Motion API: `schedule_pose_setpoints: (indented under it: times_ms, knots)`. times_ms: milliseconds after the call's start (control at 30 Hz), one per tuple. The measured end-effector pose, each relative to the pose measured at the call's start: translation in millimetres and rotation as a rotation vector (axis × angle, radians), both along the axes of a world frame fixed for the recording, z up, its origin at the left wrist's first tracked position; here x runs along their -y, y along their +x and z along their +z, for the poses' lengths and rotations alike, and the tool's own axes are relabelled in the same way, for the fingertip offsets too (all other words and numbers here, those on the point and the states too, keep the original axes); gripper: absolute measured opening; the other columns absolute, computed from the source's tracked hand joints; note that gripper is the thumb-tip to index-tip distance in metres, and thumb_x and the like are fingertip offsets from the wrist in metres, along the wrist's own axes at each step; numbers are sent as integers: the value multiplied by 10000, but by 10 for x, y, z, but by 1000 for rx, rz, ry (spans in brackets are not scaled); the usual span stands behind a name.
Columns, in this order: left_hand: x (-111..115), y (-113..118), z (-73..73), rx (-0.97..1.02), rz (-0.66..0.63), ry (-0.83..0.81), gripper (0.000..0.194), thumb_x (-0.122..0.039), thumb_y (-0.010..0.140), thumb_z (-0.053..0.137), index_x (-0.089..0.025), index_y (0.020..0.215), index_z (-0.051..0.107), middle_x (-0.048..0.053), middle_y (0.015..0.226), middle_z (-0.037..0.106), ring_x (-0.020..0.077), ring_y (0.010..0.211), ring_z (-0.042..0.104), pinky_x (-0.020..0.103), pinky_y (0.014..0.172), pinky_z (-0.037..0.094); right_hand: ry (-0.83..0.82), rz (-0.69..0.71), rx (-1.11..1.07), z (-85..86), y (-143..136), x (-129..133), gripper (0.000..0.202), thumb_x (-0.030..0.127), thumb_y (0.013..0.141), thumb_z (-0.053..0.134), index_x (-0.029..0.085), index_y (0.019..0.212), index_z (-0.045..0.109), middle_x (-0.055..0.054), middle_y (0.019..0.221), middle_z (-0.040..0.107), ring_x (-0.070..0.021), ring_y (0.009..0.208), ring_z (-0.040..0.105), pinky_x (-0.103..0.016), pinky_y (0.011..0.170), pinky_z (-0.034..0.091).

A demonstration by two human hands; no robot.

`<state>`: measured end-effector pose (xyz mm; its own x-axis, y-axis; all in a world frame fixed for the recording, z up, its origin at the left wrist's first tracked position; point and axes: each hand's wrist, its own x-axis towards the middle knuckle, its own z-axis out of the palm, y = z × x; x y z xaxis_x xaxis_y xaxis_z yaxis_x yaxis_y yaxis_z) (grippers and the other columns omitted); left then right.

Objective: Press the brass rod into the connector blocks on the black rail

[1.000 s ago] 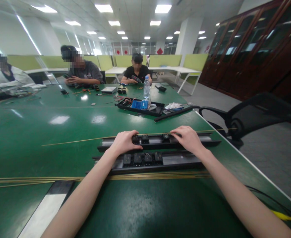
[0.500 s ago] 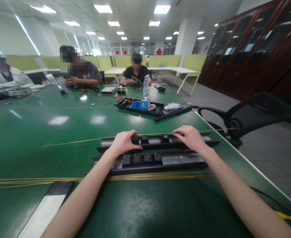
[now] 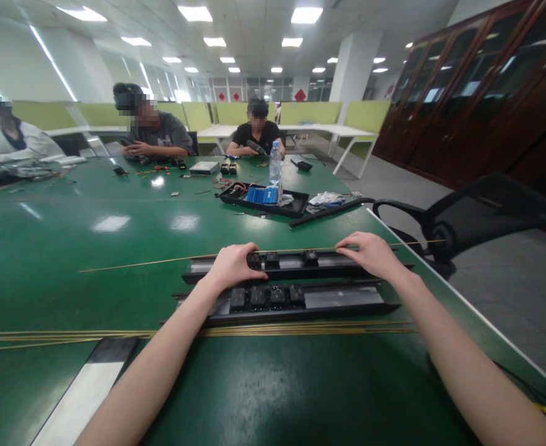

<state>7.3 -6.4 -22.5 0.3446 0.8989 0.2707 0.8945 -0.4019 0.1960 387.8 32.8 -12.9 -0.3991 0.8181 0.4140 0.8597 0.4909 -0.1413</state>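
Observation:
My left hand (image 3: 235, 265) grips the far black channel (image 3: 291, 272) near its left part, thumb at the near side and fingers at the black blocks. Pinched in my right hand (image 3: 368, 251) is a long thin brass rod (image 3: 147, 264), which runs along the far edge of that channel and sticks out past both ends. Several black blocks (image 3: 310, 257) sit in the far channel. Nearer to me lies a second black channel (image 3: 342, 298) with several black blocks (image 3: 258, 297) side by side. Several brass rods (image 3: 273, 332) lie in front of it.
Beyond the channels are a black tray (image 3: 295, 201) with a blue item, a water bottle (image 3: 275, 164), gloves (image 3: 323, 199) and a black bar (image 3: 331, 212). A white-and-black panel (image 3: 87, 390) lies at lower left. A chair (image 3: 491, 210) stands right. Three people sit across.
My right hand has moved a little to the right along the far channel, still at the rod. My left hand has stayed in place.

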Motion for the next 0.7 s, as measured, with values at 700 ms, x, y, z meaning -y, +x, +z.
schedule_pose_setpoints:
  times_ms: [700]
  knots:
    - [-15, 4, -7, -8, 2, -2, 650, -733, 664, 723, -257, 1102, 664, 67, 1010, 769, 314, 953, 717, 353, 757, 517, -63, -43, -22, 30, 412, -86, 235, 447, 859, 633, 276, 868, 794, -40, 898, 763, -239, 845, 692, -360, 807, 529]
